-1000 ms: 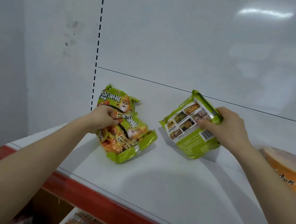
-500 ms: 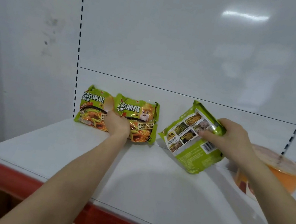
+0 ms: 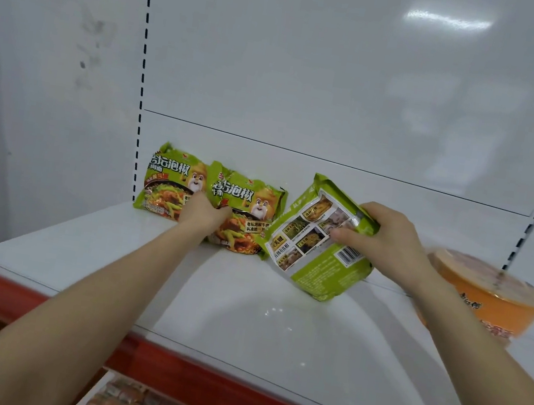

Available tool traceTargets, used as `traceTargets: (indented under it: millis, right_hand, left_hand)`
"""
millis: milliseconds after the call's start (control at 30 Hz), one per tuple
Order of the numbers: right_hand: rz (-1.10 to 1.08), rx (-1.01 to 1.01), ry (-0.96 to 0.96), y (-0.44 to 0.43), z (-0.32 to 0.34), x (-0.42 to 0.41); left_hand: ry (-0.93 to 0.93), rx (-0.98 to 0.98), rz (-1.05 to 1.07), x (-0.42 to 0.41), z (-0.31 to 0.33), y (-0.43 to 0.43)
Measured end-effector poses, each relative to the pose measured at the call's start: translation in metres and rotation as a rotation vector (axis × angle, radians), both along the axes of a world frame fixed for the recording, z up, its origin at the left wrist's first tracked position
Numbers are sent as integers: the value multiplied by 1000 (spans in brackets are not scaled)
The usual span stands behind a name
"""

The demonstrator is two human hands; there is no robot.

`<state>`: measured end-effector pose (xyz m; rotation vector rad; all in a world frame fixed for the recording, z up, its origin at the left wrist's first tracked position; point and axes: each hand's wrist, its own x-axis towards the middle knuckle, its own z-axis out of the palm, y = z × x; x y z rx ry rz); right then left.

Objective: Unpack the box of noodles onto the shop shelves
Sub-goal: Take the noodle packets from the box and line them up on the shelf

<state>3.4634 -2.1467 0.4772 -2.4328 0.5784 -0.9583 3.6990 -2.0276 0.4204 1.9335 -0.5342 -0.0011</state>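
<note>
Little has moved: left hand (image 3: 203,215) still presses two upright packets (image 3: 244,206) against the shelf (image 3: 241,320) back. Right hand (image 3: 388,241) grips a tilted third packet (image 3: 315,261).

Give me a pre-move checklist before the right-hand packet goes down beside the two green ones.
1. Right hand grips the third packet: ok.
2. Third packet faces front: not ok, its back with the barcode shows.
3. Two standing packets are steadied by the left hand: ok.
4. Free shelf space between the standing packets and the orange bowl: ok.
5. Standing packets will stay upright once released: cannot tell.
</note>
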Motion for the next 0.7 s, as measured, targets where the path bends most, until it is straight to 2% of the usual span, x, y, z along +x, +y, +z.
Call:
traceTargets:
  millis: [100, 267, 333, 433, 500, 600, 700]
  right_hand:
    - [43, -3, -15, 5, 2, 4]
    - [205, 61, -87, 16, 4, 10]
    - [272, 91, -162, 24, 0, 14]
    - [364, 17, -270, 42, -6, 21]
    - [427, -28, -322, 54, -13, 27]
    - [460, -145, -330, 66, -19, 36]
    - [469, -328, -309, 69, -18, 43]
  left_hand:
    - [-182, -47, -81, -12, 5, 19]
    - [-201, -237, -365, -55, 18, 63]
    - [-86, -308, -348, -63, 19, 76]
    - [335, -313, -262, -60, 26, 90]
    - [541, -271, -354, -56, 30, 100]
    - [678, -350, -445, -51, 34, 112]
    - [679, -519, -400, -48, 35, 121]
